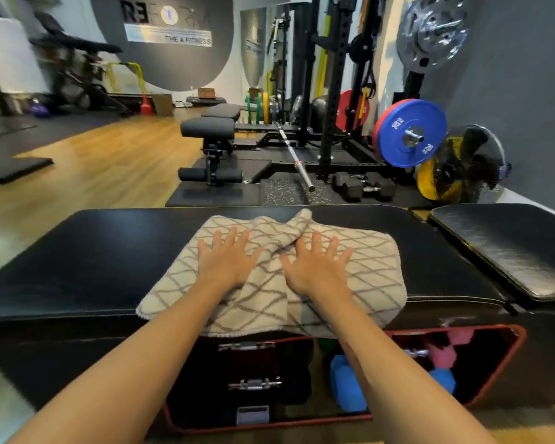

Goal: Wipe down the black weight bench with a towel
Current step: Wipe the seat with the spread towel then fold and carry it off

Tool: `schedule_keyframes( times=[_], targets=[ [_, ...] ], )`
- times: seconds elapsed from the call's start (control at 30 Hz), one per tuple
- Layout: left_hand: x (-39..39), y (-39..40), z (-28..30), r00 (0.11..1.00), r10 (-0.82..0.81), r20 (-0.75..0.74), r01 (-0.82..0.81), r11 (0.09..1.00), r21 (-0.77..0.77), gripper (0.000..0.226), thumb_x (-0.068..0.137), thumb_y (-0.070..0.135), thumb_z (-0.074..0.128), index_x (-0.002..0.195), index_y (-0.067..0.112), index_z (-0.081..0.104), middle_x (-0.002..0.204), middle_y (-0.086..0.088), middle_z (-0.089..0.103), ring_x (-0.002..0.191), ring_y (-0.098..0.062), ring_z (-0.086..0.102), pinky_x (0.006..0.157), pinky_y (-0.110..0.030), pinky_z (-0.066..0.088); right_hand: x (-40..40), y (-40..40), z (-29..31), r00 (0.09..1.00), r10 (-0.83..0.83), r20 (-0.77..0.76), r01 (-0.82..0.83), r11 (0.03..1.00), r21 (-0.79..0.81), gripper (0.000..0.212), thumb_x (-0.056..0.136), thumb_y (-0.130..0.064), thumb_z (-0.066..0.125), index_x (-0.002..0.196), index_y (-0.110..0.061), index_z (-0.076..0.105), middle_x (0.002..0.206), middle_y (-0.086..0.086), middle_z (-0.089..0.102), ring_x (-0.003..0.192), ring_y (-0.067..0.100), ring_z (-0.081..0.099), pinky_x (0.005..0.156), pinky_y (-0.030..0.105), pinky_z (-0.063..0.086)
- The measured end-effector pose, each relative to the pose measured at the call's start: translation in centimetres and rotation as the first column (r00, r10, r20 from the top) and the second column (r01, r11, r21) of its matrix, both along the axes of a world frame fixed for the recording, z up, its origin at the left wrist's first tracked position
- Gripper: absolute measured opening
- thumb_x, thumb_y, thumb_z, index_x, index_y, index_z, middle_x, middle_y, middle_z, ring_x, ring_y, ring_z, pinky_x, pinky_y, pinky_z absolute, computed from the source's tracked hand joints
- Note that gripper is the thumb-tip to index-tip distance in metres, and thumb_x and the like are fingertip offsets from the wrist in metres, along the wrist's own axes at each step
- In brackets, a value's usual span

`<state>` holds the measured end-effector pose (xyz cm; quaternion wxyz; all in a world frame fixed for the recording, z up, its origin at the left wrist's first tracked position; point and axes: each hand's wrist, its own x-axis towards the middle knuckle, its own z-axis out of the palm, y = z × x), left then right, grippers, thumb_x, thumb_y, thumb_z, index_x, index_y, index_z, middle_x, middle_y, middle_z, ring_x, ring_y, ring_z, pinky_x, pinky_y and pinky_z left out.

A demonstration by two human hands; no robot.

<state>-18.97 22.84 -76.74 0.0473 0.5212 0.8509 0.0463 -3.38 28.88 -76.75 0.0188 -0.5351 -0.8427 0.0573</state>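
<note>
The towel (pixel 279 274) lies on the weight bench (pixel 77 261), its near edge hanging over the front. The left hand (pixel 226 259) and right hand (pixel 316 267) press flat on it, side by side. A second pad (pixel 510 248) sits just right of the bench. Behind lie a barbell (pixel 293 158) and dumbbells (pixel 362 185).

The worktop (pixel 87 251) is glossy black. The towel (pixel 366 277) on it is beige with a grey-brown diamond lattice. The opening beneath is rimmed in red (pixel 513 373) and holds blue (pixel 343 382) and pink (pixel 442 354) dumbbells. Behind stand a blue weight plate (pixel 410 133), a red plate (pixel 350 110) and a yellow-and-black fan (pixel 462 168) on a tan wood floor (pixel 109 161).
</note>
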Motion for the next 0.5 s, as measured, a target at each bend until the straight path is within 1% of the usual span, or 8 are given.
schedule_keyframes(
  times=[0.1, 0.23, 0.4, 0.5],
  targets=[
    [-2.6, -2.5, -0.2, 0.998, 0.055, -0.008, -0.055, 0.998, 0.003, 0.065, 0.099, 0.059, 0.015, 0.155, 0.031, -0.002, 0.163, 0.003, -0.009, 0.149, -0.029, -0.006, 0.118, -0.056, -0.002, -3.2, -1.9, -0.1, 0.997, 0.071, -0.008, -0.071, 0.997, 0.002, 0.075, 0.096, -0.065, 0.009, 0.159, -0.024, 0.008, 0.167, 0.009, -0.006, 0.149, 0.045, -0.011, 0.112, 0.070, -0.009],
    [-6.9, -5.9, -1.0, 0.989, 0.139, -0.046, -0.139, 0.990, -0.004, 0.068, 0.099, 0.060, 0.025, 0.154, 0.032, -0.003, 0.163, 0.004, -0.009, 0.149, -0.030, -0.005, 0.117, -0.057, -0.001, -8.2, -4.8, -0.3, 0.985, 0.173, -0.015, -0.173, 0.985, 0.000, 0.074, 0.097, -0.064, 0.009, 0.159, -0.024, 0.012, 0.166, 0.011, -0.006, 0.149, 0.046, -0.011, 0.112, 0.070, -0.009],
    [-12.6, -10.8, -1.3, 0.964, 0.259, -0.056, -0.260, 0.966, -0.001, 0.070, 0.098, 0.058, 0.030, 0.155, 0.031, -0.002, 0.163, 0.004, -0.008, 0.149, -0.030, -0.003, 0.117, -0.058, 0.001, -14.1, -8.2, -0.7, 0.955, 0.292, -0.046, -0.291, 0.957, 0.008, 0.073, 0.096, -0.064, 0.011, 0.158, -0.025, 0.014, 0.166, 0.011, -0.005, 0.148, 0.046, -0.012, 0.112, 0.069, -0.011],
    [-15.3, -13.4, -1.1, 0.943, 0.327, -0.061, -0.328, 0.944, -0.018, 0.065, 0.100, 0.054, 0.026, 0.155, 0.031, -0.001, 0.163, 0.004, -0.008, 0.149, -0.030, -0.004, 0.117, -0.059, 0.001, -17.4, -9.3, -0.7, 0.937, 0.346, -0.050, -0.346, 0.938, 0.006, 0.075, 0.095, -0.066, 0.012, 0.159, -0.026, 0.010, 0.166, 0.011, -0.005, 0.148, 0.046, -0.011, 0.112, 0.069, -0.011]
  ],
)
